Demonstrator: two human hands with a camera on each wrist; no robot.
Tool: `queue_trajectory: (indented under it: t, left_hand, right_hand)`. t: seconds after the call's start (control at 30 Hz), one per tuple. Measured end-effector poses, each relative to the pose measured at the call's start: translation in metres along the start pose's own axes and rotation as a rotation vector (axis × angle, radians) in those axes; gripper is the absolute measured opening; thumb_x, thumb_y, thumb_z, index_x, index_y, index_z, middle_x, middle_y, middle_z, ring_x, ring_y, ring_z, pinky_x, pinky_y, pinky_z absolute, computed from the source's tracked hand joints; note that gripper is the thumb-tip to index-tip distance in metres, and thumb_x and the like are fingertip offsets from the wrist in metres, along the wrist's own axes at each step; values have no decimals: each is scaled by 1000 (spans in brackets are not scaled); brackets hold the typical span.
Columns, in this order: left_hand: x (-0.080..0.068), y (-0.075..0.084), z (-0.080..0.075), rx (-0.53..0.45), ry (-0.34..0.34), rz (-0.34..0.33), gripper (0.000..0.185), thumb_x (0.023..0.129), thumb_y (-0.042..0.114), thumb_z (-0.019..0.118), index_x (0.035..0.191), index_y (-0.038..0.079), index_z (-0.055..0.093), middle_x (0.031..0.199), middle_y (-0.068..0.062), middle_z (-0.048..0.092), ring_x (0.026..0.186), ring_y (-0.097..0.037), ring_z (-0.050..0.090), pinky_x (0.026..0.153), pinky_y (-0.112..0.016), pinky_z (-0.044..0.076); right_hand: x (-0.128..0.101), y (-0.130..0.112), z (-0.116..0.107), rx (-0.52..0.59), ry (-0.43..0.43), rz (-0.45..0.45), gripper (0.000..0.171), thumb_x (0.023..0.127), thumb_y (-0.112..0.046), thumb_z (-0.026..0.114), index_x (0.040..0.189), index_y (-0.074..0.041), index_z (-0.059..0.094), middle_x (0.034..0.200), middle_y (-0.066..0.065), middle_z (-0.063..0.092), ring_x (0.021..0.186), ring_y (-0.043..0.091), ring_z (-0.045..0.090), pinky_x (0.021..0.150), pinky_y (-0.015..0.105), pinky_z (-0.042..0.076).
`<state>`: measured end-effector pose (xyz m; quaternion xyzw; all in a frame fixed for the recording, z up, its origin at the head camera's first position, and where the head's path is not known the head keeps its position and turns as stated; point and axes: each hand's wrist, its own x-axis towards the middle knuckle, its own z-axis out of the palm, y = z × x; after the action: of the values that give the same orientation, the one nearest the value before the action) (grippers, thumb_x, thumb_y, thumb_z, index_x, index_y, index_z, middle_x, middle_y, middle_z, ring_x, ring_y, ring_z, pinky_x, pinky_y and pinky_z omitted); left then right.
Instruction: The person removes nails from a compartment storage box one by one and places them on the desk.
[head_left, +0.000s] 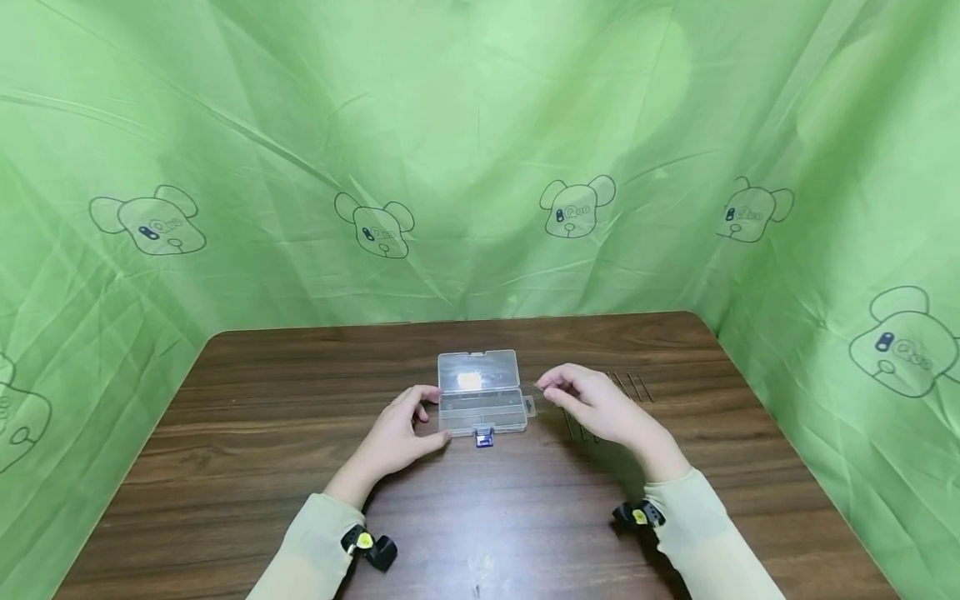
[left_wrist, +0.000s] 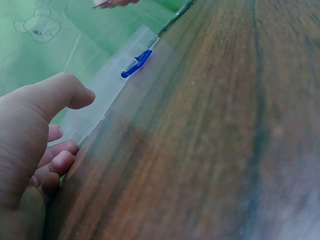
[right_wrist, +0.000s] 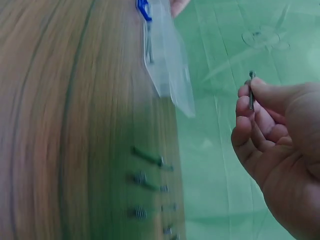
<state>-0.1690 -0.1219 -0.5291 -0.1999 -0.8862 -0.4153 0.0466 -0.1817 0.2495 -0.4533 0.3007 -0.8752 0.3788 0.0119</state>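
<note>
A clear plastic compartment box (head_left: 461, 423) stands on the table with its lid (head_left: 459, 367) raised and its blue latch (head_left: 483, 438) facing the person. My left hand (head_left: 397, 432) holds the box by its left side, thumb near the front corner and fingers along the left edge. To the right of the box, my right hand (head_left: 600, 406) is raised above the table. It pinches a small metal screw (right_wrist: 251, 95) between thumb and fingertips, the screw's head pointing up in the right wrist view. A dark slim shape (right_wrist: 150, 44) shows through the box wall.
Several screws (right_wrist: 148, 156) lie in two rows on the wooden table (head_left: 262, 433), right of the box and partly under the right hand. A clear hanging tab (head_left: 530, 406) sticks out from the box's right side. Green cloth (head_left: 480, 150) hangs behind the table and at its sides.
</note>
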Motion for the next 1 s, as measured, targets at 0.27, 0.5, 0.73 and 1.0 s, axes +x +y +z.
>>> queue_trajectory:
  t: [0.27,0.5,0.73,1.0]
  left_hand:
    - [0,2,0,0,-10,-6,67,86,25,94,144,13,64,128,1,68,95,-13,60,83,-31,50]
    - [1,4,-2,4,-14,-21,66,87,25,93,145,13,64,129,0,67,95,-13,60,82,-32,50]
    - [2,4,0,-4,-17,-15,66,87,26,93,144,13,63,130,0,67,95,-13,59,81,-31,49]
    - [2,0,0,-1,-19,-25,65,87,28,94,144,16,63,131,3,67,95,-13,59,82,-32,48]
  right_hand:
    - [-23,24,-27,-39,106,102,14,108,-11,69,120,-6,76,98,1,73,85,10,65,74,26,54]
    - [-33,45,-38,-59,78,228,9,105,-15,71,110,-8,74,94,-2,73,84,11,65,76,27,53]
    - [-42,60,-44,-11,-19,368,6,98,-14,76,101,-9,74,85,-1,74,72,18,73,65,29,54]
    - [-45,65,-42,97,-69,415,10,98,-11,76,104,-3,75,84,5,77,74,23,76,64,34,59]
